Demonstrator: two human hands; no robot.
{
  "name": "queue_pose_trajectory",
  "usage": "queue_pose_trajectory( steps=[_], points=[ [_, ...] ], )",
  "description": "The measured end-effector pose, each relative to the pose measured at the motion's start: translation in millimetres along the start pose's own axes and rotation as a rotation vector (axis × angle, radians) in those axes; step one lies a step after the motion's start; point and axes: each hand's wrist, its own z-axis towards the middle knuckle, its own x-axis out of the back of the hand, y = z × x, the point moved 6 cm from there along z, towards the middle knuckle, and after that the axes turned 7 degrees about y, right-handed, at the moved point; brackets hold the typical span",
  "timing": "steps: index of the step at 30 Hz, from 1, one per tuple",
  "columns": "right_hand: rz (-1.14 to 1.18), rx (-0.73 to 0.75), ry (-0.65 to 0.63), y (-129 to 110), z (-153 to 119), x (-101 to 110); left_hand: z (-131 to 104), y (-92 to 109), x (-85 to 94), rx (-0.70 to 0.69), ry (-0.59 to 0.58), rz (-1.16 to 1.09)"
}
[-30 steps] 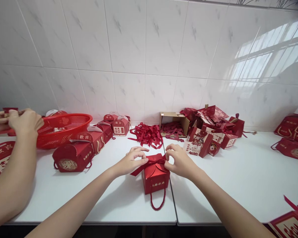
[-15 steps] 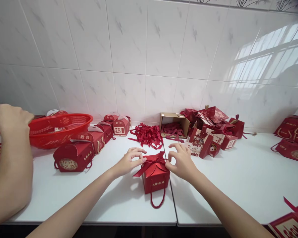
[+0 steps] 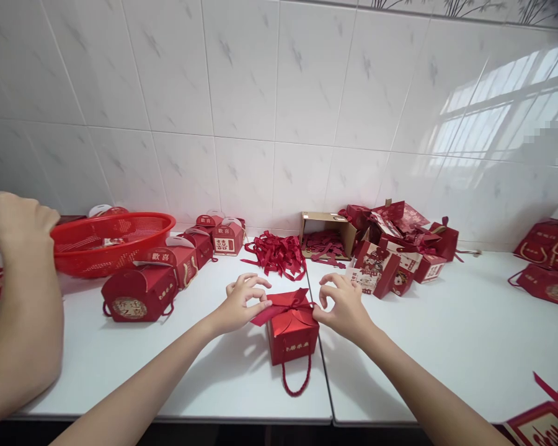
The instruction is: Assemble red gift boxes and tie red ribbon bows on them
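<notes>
A small red gift box (image 3: pixel 292 337) stands upright on the white table, its rope handle hanging down in front. Across its top is a dark red ribbon (image 3: pixel 299 300) tied in a bow. At the box's left, my left hand (image 3: pixel 244 302) pinches one side of the ribbon between thumb and forefinger. My right hand (image 3: pixel 341 306) pinches the ribbon's other side at the right, fingertips close to the box's top edge. The other fingers of both hands are curled and raised.
Another person's arm (image 3: pixel 25 297) reaches in at the left beside a red plastic basket (image 3: pixel 90 263). Red boxes (image 3: pixel 139 294) stand near it. Behind lie loose ribbons (image 3: pixel 276 254), an open carton (image 3: pixel 348 232) and piled boxes (image 3: pixel 376 266). More red boxes (image 3: pixel 546 285) lie at the right.
Both my hands have moved slightly apart, drawing the ribbon outward. The bow looks smaller and tighter. The other person's arm has barely moved.
</notes>
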Motion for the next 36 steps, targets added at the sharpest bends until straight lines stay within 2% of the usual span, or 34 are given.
queue_pose_trajectory(
  steps=[4,7,11,15,18,23,27,32,36],
  points=[
    [0.026,-0.013,0.020,1.6,-2.8,0.2,0.0,1.4,1.5,-0.012,0.034,-0.012],
    [0.174,-0.024,-0.012,4.7,-3.3,-3.6,-0.4,-0.9,-0.7,-0.006,0.033,-0.093],
    [0.431,0.008,-0.165,12.8,-6.0,-16.0,-4.3,-5.3,-9.1,0.024,-0.007,-0.299],
    [0.766,-0.064,-0.441,23.6,-19.7,-37.7,-10.1,-8.9,-20.0,0.094,-0.016,-0.542],
    [0.837,-0.076,-0.539,24.6,-30.7,-50.0,-12.8,-11.2,-28.1,0.142,0.006,-0.701],
    [0.914,-0.115,-0.513,18.9,-38.4,-60.6,-16.7,-16.7,-34.9,0.180,0.047,-0.878],
    [0.854,-0.119,-0.436,18.0,-40.9,-55.6,-20.7,-23.6,-32.7,0.201,0.083,-0.964],
    [0.675,-0.165,-0.381,36.9,-61.2,-27.7,-20.2,-49.1,-27.2,0.327,0.321,-0.817],
    [0.587,-0.330,-0.290,76.9,-92.4,4.0,-16.0,-58.3,-37.5,0.374,0.297,-0.726]
  ],
)
